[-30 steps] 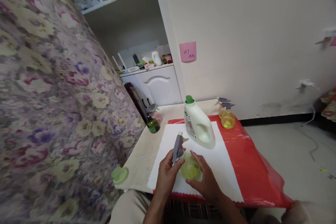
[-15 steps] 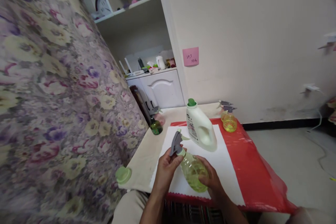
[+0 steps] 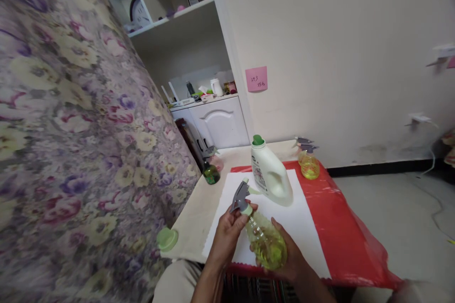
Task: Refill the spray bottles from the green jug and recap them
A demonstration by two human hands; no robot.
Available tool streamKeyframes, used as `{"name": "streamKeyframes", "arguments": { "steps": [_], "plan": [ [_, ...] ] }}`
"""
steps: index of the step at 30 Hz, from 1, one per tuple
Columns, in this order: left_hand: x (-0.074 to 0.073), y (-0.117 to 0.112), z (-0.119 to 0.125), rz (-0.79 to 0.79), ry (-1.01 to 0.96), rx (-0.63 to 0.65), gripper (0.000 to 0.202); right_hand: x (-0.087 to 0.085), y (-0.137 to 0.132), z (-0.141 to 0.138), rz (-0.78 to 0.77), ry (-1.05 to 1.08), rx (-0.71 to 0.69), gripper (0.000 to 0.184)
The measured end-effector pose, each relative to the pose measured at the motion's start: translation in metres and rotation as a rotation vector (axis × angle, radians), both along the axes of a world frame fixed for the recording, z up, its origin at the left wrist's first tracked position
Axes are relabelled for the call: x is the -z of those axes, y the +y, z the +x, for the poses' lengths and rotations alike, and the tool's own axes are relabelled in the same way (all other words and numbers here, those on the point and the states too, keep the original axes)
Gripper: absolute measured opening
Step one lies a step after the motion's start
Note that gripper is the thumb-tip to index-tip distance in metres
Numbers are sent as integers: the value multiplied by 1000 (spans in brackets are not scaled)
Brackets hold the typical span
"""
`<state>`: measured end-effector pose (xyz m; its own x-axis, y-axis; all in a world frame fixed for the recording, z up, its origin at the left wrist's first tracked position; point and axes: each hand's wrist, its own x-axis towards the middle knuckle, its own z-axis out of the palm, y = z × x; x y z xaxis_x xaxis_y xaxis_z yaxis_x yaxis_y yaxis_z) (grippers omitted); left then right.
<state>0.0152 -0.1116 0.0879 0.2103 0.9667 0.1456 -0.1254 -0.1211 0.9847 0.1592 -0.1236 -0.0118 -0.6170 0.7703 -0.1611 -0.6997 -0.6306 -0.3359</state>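
A clear spray bottle (image 3: 265, 239) with yellow-green liquid is held tilted over the near part of the white sheet. My left hand (image 3: 229, 232) is closed around its neck, at the pale green collar under the grey trigger head (image 3: 241, 195). My right hand (image 3: 289, 255) cups the bottle's body from the right and below; some of its fingers are hidden behind the bottle. Just beyond stands a large pale detergent jug (image 3: 272, 175) with a side handle. Its mouth shows a green spout (image 3: 258, 140) and no cap.
A light green cap (image 3: 167, 239) lies at the table's left corner. A dark green bottle (image 3: 211, 173) stands at the back left, and yellow spray bottles (image 3: 310, 166) at the back right. White paper (image 3: 298, 225) lies over a red sheet (image 3: 350, 246). A floral curtain (image 3: 88, 151) hangs at left.
My right hand has shifted its hold from the bottle's right side to beneath it. The bottle has turned a little and its base sits slightly lower and further right.
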Motion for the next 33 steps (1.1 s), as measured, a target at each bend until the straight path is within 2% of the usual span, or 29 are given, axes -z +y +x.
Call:
{"name": "streamKeyframes", "arguments": {
  "steps": [3, 8, 12, 18, 23, 28, 31, 33],
  "plan": [
    [5, 1, 0, 16, 9, -16, 30, -5, -2, -2, -19, 15, -29, 63],
    [11, 1, -1, 46, -13, -119, 32, -7, -2, -7, -7, 15, 157, 60],
    [11, 0, 2, 84, 18, -179, 34, -1, 0, -4, -2, -30, 131, 58],
    [12, -1, 6, 113, -24, -253, 35, 3, -4, 8, 190, -54, 157, 48],
    [10, -3, 4, 111, 13, -205, 35, 6, -4, 7, 187, -50, 170, 47],
    [9, -6, 1, 76, 34, -130, 36, 3, 1, 3, 9, -80, 51, 66],
    [8, -8, 2, 61, 56, -89, 35, 3, 2, 0, -22, -83, -9, 72],
    [9, -8, 2, 79, 83, -103, 33, 5, 4, -4, -16, -92, 8, 73]
  ]
}}
